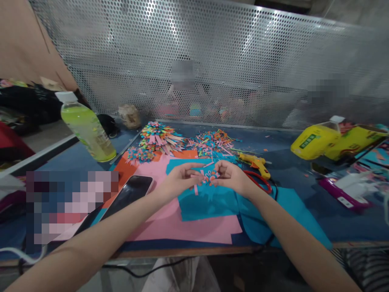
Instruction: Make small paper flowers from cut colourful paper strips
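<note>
My left hand [189,175] and my right hand [228,177] meet above the blue sheets. Both have their fingers closed on a small cluster of curled strips [209,178] in pink, orange and blue. A pink strip hangs from it on the left side; the fingers hide part of the piece. Below it lie blue sheets [209,207] over a larger pink sheet [164,229]. Just beyond my right hand is a yellow glue gun [257,163]. A red loop handle [264,187] shows beside my right wrist.
Behind my hands lie a heap of cut strips [212,142] and finished-looking strip bundles [158,136]. A phone [130,190] rests left, near a green drink bottle [88,129]. Yellow packs [313,140] and a purple tissue pack [343,194] are right. A perforated metal panel [136,52] closes the back.
</note>
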### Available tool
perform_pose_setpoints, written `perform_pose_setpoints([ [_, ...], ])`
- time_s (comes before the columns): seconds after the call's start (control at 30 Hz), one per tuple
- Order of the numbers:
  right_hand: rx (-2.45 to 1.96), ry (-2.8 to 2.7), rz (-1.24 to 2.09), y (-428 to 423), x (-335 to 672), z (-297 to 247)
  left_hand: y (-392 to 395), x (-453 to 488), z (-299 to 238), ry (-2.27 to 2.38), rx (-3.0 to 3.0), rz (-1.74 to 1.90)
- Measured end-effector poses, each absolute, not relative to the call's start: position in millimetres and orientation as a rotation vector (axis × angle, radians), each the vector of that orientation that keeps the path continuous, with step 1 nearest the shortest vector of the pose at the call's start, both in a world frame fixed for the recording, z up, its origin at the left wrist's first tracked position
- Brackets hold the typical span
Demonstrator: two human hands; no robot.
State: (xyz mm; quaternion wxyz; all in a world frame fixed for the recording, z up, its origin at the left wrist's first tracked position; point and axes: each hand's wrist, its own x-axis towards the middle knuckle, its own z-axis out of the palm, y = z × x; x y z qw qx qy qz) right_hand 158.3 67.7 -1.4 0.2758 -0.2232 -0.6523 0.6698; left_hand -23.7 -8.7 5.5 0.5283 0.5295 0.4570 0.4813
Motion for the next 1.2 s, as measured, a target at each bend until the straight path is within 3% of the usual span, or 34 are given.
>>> perform_pose_setpoints([
  [1.2, -0.634, -1.796, 1.797, 62.9, 160.8, 2.7, -9.3, -23.7, 4.6, 1.085, 1.376, 1.131],
])
